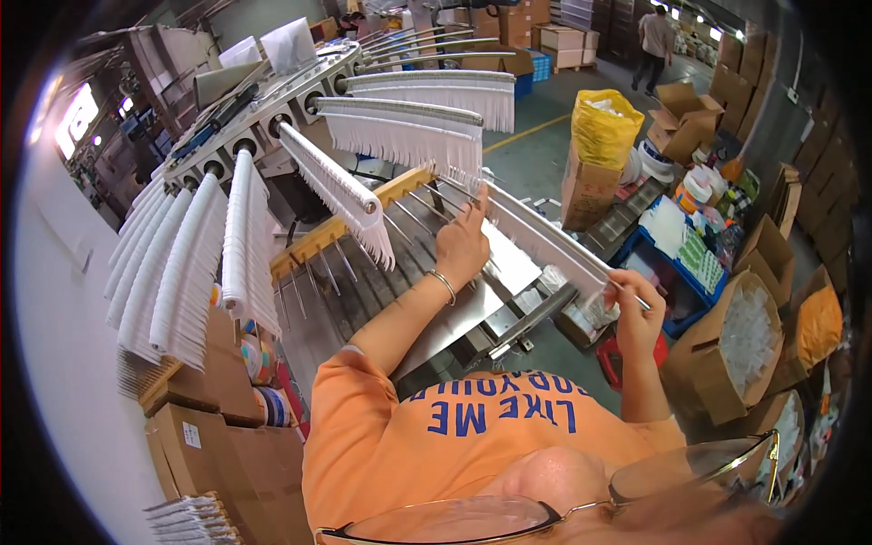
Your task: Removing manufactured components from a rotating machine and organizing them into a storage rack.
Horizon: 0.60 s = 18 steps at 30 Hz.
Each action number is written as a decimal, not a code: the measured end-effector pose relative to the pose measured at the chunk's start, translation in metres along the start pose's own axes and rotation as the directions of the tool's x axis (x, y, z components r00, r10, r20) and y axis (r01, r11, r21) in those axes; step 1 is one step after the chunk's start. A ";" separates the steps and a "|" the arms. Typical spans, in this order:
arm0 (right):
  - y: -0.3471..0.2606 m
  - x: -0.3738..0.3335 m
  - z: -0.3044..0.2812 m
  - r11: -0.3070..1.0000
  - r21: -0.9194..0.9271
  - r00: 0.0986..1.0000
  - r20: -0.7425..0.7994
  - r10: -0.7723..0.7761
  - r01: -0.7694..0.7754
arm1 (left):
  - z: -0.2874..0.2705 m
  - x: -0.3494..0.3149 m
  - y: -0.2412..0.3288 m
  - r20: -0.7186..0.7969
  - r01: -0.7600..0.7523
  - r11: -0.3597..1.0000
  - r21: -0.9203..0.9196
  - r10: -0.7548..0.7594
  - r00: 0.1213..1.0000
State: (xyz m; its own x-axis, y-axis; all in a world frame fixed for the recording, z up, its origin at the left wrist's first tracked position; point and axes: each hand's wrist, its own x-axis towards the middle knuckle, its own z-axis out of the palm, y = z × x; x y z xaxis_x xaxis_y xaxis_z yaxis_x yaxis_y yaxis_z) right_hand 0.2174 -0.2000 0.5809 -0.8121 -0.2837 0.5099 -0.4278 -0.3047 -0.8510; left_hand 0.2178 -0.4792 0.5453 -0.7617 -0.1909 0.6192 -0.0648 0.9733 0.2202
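Observation:
A thin metal rod (627,292) strung with many thin white hanging pieces (545,238) slants in front of me. My right hand (638,307) is closed round its near right end. At the far left end of that row is my left hand (463,243), its index finger extended up against the white pieces and its other fingers curled at the rod; part of this grip is hidden. Beyond my hands, a metal machine head (263,118) carries several similar loaded rods (404,113) fanned outward. Under my left forearm lies a metal table (413,309).
A yellow wooden rack (345,222) with thin metal rods crosses the table. Cardboard boxes (209,454) stand at left. On the right are a yellow bag (607,127) in a carton, a blue crate (677,259) and an open box of clear plastic (749,331). A person (654,50) is far back.

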 end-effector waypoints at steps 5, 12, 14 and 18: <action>0.022 -0.031 -0.040 0.934 0.355 0.917 -0.386 0.099 0.048 | -0.027 -0.007 0.030 0.001 -0.152 0.860 -0.488 0.175 0.985; 0.060 -0.015 -0.094 0.887 0.456 0.881 -0.446 0.159 0.071 | -0.004 0.035 0.049 0.220 0.206 0.288 -0.935 0.018 0.975; 0.075 0.005 -0.116 0.872 0.484 0.904 -0.403 0.145 0.076 | -0.002 0.045 0.065 0.220 0.202 0.350 -0.915 0.012 0.976; 0.105 0.058 -0.152 0.833 0.553 0.927 -0.309 0.214 -0.008 | 0.018 0.066 0.084 0.132 0.142 0.415 -0.899 -0.052 0.990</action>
State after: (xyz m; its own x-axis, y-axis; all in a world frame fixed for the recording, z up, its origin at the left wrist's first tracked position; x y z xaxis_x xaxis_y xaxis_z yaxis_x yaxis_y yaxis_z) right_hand 0.0651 -0.1102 0.5018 -0.9666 -0.0474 0.2519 -0.1307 -0.7543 -0.6433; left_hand 0.1503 -0.4079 0.5906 -0.8356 -0.2230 0.5021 0.4448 0.2618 0.8565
